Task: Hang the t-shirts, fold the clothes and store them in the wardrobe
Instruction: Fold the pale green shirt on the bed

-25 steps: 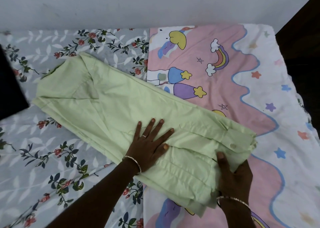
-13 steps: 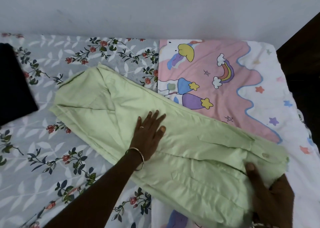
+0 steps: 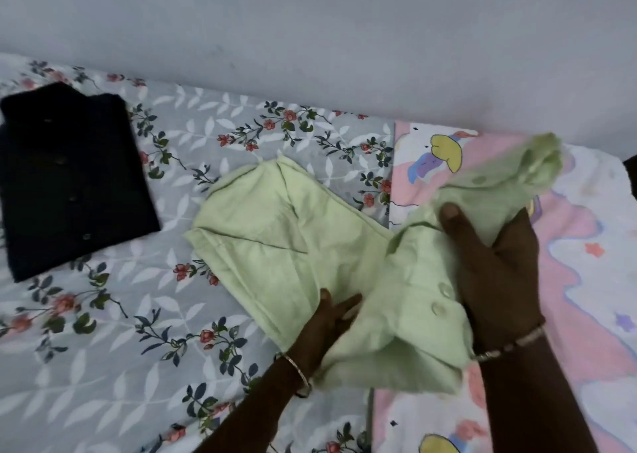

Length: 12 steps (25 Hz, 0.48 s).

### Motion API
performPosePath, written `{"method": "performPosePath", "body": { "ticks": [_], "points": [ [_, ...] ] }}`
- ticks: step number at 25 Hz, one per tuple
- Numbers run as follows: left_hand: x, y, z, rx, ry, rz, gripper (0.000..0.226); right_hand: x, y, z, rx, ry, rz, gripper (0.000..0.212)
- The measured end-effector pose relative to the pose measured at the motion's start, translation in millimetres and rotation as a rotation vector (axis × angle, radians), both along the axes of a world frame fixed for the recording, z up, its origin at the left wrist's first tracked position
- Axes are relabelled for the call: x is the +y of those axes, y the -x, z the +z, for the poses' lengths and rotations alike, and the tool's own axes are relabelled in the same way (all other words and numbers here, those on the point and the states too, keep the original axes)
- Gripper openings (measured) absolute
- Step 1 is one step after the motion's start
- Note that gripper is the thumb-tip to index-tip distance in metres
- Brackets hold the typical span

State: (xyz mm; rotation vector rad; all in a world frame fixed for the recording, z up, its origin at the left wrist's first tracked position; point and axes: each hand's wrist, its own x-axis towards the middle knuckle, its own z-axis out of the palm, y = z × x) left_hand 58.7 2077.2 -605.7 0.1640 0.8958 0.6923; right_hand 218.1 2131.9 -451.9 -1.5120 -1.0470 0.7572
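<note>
A light green shirt [image 3: 275, 232] lies on the bed, its left half flat on the grey floral sheet. My right hand [image 3: 496, 273] grips the shirt's right end, thumb on top, and holds it lifted and folded over toward the left. My left hand [image 3: 331, 318] presses flat on the shirt at the fold line, its fingers partly hidden under the raised cloth. A folded black shirt [image 3: 69, 177] with buttons lies at the left of the bed.
The bed carries a grey floral sheet [image 3: 120, 332] on the left and a pink cartoon sheet [image 3: 586, 280] on the right. A plain grey wall [image 3: 310, 32] runs behind the bed. A dark edge shows at the far right.
My right hand has lifted the shirt's right end and swung it up and leftward. My left hand slid back toward the near edge of the shirt. The view shifted left, revealing the black shirt.
</note>
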Motion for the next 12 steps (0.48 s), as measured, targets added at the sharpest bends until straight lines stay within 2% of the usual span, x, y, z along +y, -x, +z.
{"method": "performPosePath", "body": {
  "ticks": [3,5,8,12],
  "points": [
    [-10.3,34.2,1.0,-0.164,0.187,0.251,0.103,51.3,63.0,-10.7,-0.154,0.087,0.035,0.054],
    [-24.3,59.9,-3.5,-0.184,0.271,0.308,0.081,80.2,105.5,-21.9,-0.283,0.215,0.028,0.056],
    [-42.1,97.2,-14.4,-0.034,0.268,0.284,0.088,116.6,168.6,-43.0,-0.395,0.394,0.085,0.048],
    [-46.0,137.1,-19.1,0.238,0.072,0.330,0.074,145.7,228.0,-78.1,-0.471,0.565,0.200,0.049]
  ]
}}
